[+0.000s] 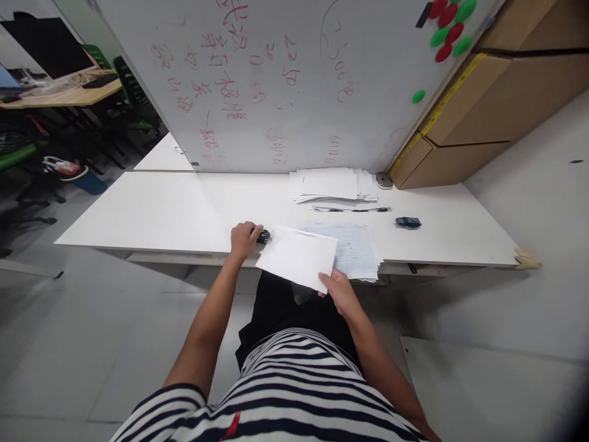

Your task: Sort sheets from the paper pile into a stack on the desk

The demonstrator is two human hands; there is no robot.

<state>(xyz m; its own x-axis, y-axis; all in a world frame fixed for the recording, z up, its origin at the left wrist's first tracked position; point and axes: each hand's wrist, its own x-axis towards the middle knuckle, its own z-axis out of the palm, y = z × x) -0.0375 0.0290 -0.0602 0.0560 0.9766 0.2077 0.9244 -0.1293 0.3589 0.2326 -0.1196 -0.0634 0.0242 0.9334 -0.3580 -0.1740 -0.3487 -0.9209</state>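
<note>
Behind the white table (175,209) stands a whiteboard (294,116) with red handwriting. The hands are apart: the left hand (245,238) grips a small black device (263,236) on the table, and the right hand (339,288) pinches white paper (299,255) by its near right corner, thumb on top. That paper overhangs the table's front edge, its long axis running left to right, right end slightly nearer the body; the device's visible end points right, at the paper's left edge. Whether they touch, I cannot tell. Best, I judge, to hold the paper flat, its edge square, and the device steady.
</note>
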